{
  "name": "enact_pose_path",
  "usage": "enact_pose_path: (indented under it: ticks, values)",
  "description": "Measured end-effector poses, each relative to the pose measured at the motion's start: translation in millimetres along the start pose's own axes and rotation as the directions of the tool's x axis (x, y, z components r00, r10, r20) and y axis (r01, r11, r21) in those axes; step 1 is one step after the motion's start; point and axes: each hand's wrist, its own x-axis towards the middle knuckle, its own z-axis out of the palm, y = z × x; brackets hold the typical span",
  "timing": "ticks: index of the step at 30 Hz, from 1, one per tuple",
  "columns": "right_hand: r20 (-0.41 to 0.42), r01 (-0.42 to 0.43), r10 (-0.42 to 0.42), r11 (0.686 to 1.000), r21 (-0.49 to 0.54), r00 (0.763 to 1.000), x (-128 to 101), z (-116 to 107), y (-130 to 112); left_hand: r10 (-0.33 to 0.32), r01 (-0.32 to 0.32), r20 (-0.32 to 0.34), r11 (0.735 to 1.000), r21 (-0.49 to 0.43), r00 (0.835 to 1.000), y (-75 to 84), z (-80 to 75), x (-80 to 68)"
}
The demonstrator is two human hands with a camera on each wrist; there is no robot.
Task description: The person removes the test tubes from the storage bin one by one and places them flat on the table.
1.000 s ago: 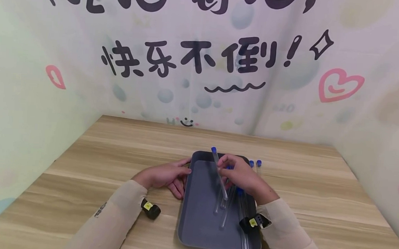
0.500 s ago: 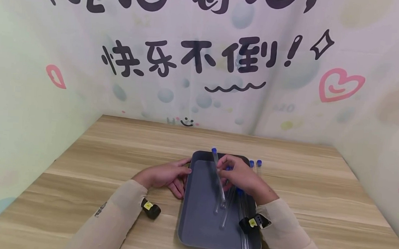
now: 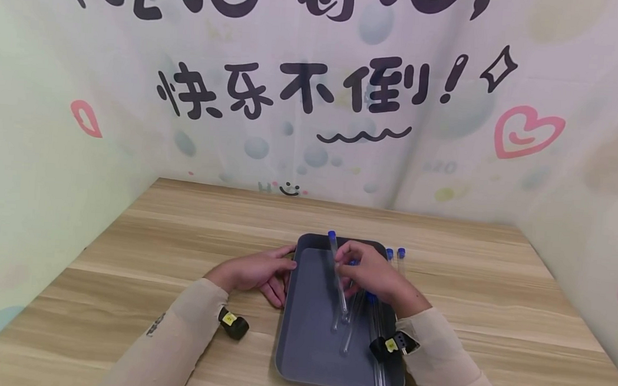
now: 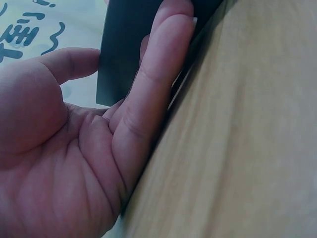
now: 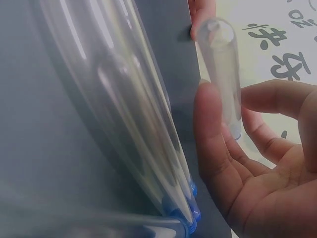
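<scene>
In the head view my right hand [image 3: 368,271] pinches a clear test tube [image 3: 341,289] with a blue cap over a dark grey tray [image 3: 304,352]. The tube leans, cap up and away from me. Seen from the right wrist, its rounded end [image 5: 218,32] points toward the camera between thumb and fingers. Several similar capped tubes [image 3: 380,345] lie inside the tray, toward its right side. My left hand [image 3: 256,270] holds the tray's left side, thumb at the rim; in the left wrist view the other fingers [image 4: 153,79] lie low along the tray, near the tabletop.
Past the tray's right edge, two more blue-capped tubes [image 3: 401,254] show partly behind my right hand. The wooden table [image 3: 179,226] ends at a printed cloth backdrop [image 3: 269,155] behind and at the sides. Each wrist carries a small black camera [image 3: 234,324].
The pinched test tube has come down slightly, its lower end swinging a little left and toward me. My left hand and the tray stay put.
</scene>
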Motion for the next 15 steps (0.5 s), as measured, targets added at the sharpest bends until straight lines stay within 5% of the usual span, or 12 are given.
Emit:
enact_pose_path:
  ticks: [15]
  values:
    - [-0.019,0.028,-0.028,0.999,0.019,0.999,-9.1,-10.9,-14.7,-0.003,0.003,-0.013,1.000,-0.003,1.000,-1.6,0.3,-0.5]
